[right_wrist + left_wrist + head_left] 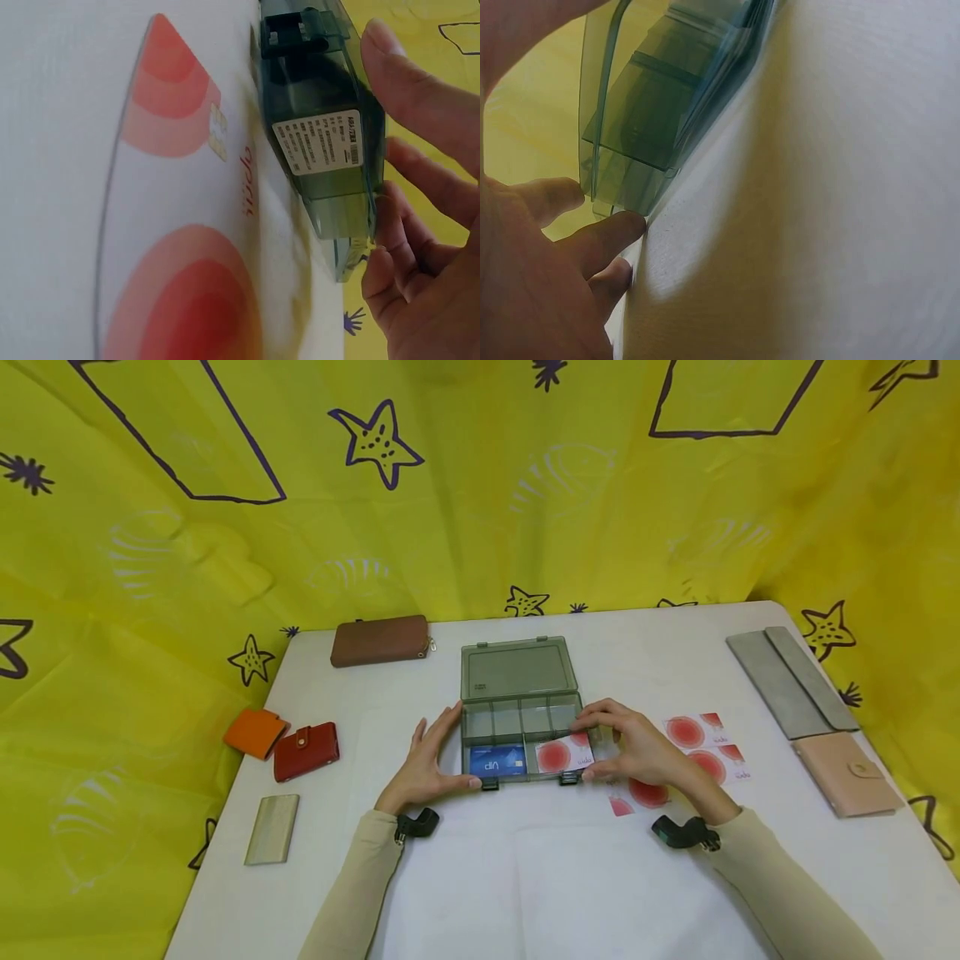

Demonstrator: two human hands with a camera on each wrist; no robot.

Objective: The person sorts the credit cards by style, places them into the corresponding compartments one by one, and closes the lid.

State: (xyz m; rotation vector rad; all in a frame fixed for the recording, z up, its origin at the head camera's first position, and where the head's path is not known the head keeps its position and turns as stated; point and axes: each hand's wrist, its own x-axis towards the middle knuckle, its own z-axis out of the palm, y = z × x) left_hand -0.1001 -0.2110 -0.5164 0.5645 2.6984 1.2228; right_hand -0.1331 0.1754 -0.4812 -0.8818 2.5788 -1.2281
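Observation:
A clear green plastic box (519,670) lies on the table with its lid folded back, its tray divided into compartments. A blue VIP card (498,762) lies in the front left compartment, and a white card with red circles (565,753) in the front right one, slightly askew. My left hand (427,767) spans the box's left end, thumb by the front latch, fingertips at the rear corner. My right hand (633,745) curls around the right end, thumb at the front corner and fingers over the tray's back part. A printed label (321,142) shows on the box's end.
Several red-and-white cards (693,730) lie by my right forearm. At right are a grey pouch (780,681) and a pink wallet (843,774). At left are a brown wallet (380,641), orange holder (255,732), red wallet (305,752) and beige case (272,829). Yellow curtain (480,527) surrounds the table.

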